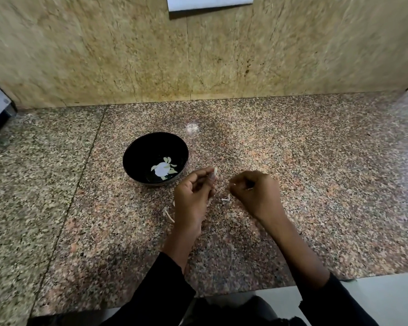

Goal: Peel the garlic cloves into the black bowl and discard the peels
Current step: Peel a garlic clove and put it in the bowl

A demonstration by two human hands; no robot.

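Head view: black bowl (155, 158) on the granite table (316, 161) contains peeled garlic cloves (164, 169). Just right of it, the left hand (193, 196) pinches a garlic clove (215, 171) at its fingertips. Peel scraps (226, 198) lie between the hands. The right hand (257, 191) is curled, pinching a small peel fragment (234, 184). No legible writing.

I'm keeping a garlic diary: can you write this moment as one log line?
left hand: pinching garlic clove | right hand: curled, contents unclear | black bowl: peeled cloves inside | peels: on counter
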